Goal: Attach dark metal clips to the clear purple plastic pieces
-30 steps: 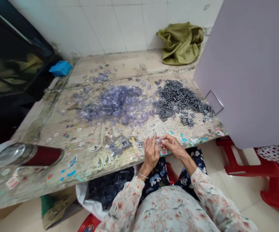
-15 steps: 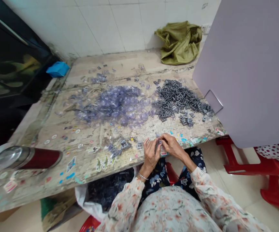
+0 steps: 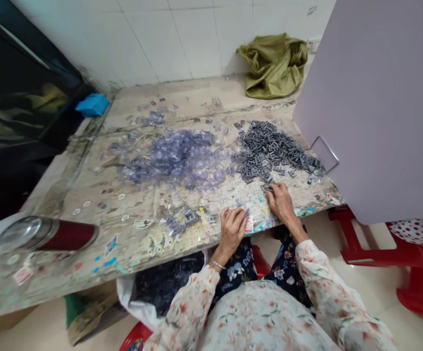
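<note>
My left hand (image 3: 233, 226) is at the table's front edge, its thumb and fingers closed on a small clear piece. My right hand (image 3: 281, 202) rests on the table just in front of the grey pile, its bent fingertips over small grey parts that they partly hide. Behind it spreads a heap of small dark grey plastic parts (image 3: 270, 146). Left of that heap lies a wide pile of clear, purplish plastic pieces (image 3: 182, 156). A few joined grey and clear pieces (image 3: 189, 217) sit left of my left hand.
A dark red flask (image 3: 74, 235) lies at the left front of the worn table (image 3: 123, 258). An olive cloth bag (image 3: 275, 68) is at the back, a blue packet (image 3: 92, 105) at the back left. A grey panel (image 3: 375, 107) stands at the right, above red stools (image 3: 375, 258).
My right hand has moved away from my left hand, forward and to the right, to the small grey parts. My left hand has stayed near the table edge.
</note>
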The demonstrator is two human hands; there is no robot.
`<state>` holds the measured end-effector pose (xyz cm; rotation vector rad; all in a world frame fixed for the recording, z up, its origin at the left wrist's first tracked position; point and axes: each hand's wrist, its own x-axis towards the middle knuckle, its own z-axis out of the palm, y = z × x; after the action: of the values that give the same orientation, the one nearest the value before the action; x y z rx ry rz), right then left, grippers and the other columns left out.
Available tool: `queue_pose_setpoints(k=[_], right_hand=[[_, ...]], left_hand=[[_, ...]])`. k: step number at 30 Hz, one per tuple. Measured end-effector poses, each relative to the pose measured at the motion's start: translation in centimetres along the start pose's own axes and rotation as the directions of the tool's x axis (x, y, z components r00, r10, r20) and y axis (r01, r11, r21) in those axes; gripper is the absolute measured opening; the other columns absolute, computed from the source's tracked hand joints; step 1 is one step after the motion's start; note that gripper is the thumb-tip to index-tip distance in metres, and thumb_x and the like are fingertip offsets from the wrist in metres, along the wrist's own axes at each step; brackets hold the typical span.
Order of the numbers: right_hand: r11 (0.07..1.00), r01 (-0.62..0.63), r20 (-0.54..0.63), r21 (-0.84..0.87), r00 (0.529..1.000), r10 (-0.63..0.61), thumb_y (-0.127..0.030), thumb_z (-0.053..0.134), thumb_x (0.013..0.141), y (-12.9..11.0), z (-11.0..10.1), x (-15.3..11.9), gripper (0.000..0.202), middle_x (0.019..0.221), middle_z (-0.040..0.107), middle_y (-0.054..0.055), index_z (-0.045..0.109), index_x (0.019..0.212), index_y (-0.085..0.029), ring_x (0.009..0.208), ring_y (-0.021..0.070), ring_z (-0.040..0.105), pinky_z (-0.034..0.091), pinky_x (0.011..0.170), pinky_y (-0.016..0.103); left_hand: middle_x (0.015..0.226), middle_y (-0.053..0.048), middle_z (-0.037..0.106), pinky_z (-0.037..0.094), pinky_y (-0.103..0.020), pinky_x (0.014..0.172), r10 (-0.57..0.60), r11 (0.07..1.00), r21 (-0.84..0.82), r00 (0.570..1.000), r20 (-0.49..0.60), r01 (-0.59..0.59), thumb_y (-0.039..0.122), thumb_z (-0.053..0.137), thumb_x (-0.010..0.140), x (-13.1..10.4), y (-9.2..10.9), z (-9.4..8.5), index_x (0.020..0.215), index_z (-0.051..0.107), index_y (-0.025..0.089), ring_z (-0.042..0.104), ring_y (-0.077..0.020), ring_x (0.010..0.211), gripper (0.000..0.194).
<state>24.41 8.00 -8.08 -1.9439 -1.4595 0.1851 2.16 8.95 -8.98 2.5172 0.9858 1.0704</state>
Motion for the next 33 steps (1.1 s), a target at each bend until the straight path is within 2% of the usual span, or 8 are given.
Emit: queue_pose_setpoints(k=[3,6,12,19,23,27,30,33], right_hand=[[0.985,0.112,0.071,0.132,0.99,-0.123,-0.025,0.05,0.09,-3.2,2.0,-1.1,0.038,0.118,0.054,0.014,0.057,0.126,-0.018,0.112,0.0273,0.054,0.048,0.097,0.042],[0.962,0.134,0.091,0.237,0.983,-0.159,-0.019,0.052,0.087,-4.7,2.6,-1.8,0.046,0.12,0.053,0.014,0.051,0.133,-0.018,0.114,0.0263,0.053,0.048,0.098,0.042],[0.977,0.076,0.08,0.198,0.992,-0.094,-0.022,0.053,0.086,-2.2,1.2,-1.7,0.044,0.114,0.059,0.015,0.054,0.13,-0.017,0.102,0.0262,0.058,0.051,0.089,0.044],[0.986,0.129,0.16,0.108,0.976,-0.146,-0.018,0.05,0.085,-1.0,0.1,-1.9,0.04,0.109,0.062,0.012,0.058,0.125,-0.017,0.09,0.0231,0.06,0.051,0.086,0.04],[0.993,0.089,0.097,0.077,0.991,-0.097,-0.021,0.049,0.087,-1.2,0.3,-1.7,0.036,0.105,0.062,0.013,0.06,0.121,-0.015,0.09,0.0241,0.059,0.051,0.086,0.041],[0.997,0.074,-0.048,0.005,0.996,-0.073,-0.024,0.049,0.089,-1.4,-0.2,-1.5,0.035,0.106,0.06,0.015,0.059,0.122,-0.014,0.099,0.0282,0.055,0.048,0.089,0.046],[0.99,0.128,-0.106,-0.066,0.985,-0.134,-0.025,0.048,0.092,-1.9,-0.9,-2.1,0.035,0.112,0.057,0.016,0.059,0.124,-0.016,0.107,0.0303,0.05,0.046,0.093,0.049],[0.956,0.293,0.03,-0.032,0.956,-0.292,-0.02,0.044,0.094,-2.7,-1.4,-3.3,0.033,0.115,0.057,0.014,0.06,0.122,-0.02,0.109,0.0281,0.05,0.046,0.094,0.045]], left_hand=[[0.1,-0.007,0.069,0.037,-0.047,0.105,-0.024,1.0,-0.002,1.0,0.003,0.024,0.019,0.049,0.096,-0.1,-0.1,0.1,0.106,0.067,0.019,0.065,-0.018,0.094,0.02],[0.099,-0.007,0.068,0.038,-0.047,0.105,-0.039,0.999,-0.004,0.999,-0.002,0.039,0.018,0.049,0.096,-0.2,-0.1,0.1,0.105,0.067,0.019,0.065,-0.0174,0.094,0.021],[0.109,-0.01,0.066,0.036,-0.05,0.107,-0.049,0.999,-0.005,0.998,-0.03,0.049,0.014,0.051,0.092,-0.4,-0.4,0.3,0.107,0.067,0.019,0.063,-0.0204,0.102,0.023],[0.099,-0.007,0.068,0.036,-0.047,0.105,-0.045,0.999,0.005,0.999,0.018,0.045,0.012,0.05,0.092,-0.4,-0.3,0.3,0.105,0.066,0.019,0.062,-0.0193,0.094,0.022],[0.097,-0.007,0.066,0.036,-0.048,0.104,-0.036,0.999,0.04,0.999,0.033,0.035,0.013,0.05,0.093,-0.3,-0.1,0.2,0.108,0.065,0.018,0.061,-0.0193,0.092,0.022],[0.096,-0.007,0.065,0.036,-0.049,0.104,-0.03,0.997,0.07,0.999,0.04,0.027,0.012,0.05,0.092,-0.3,-0.1,0.3,0.112,0.064,0.017,0.06,-0.0201,0.092,0.024],[0.095,-0.007,0.065,0.036,-0.048,0.103,-0.037,0.997,0.068,0.998,0.044,0.034,0.012,0.049,0.092,-0.2,0.0,0.2,0.108,0.064,0.017,0.06,-0.0201,0.093,0.022],[0.094,-0.007,0.065,0.039,-0.047,0.1,-0.04,0.998,0.051,0.998,0.046,0.038,0.013,0.048,0.094,-0.1,0.1,0.2,0.105,0.064,0.017,0.059,-0.0202,0.091,0.02]])
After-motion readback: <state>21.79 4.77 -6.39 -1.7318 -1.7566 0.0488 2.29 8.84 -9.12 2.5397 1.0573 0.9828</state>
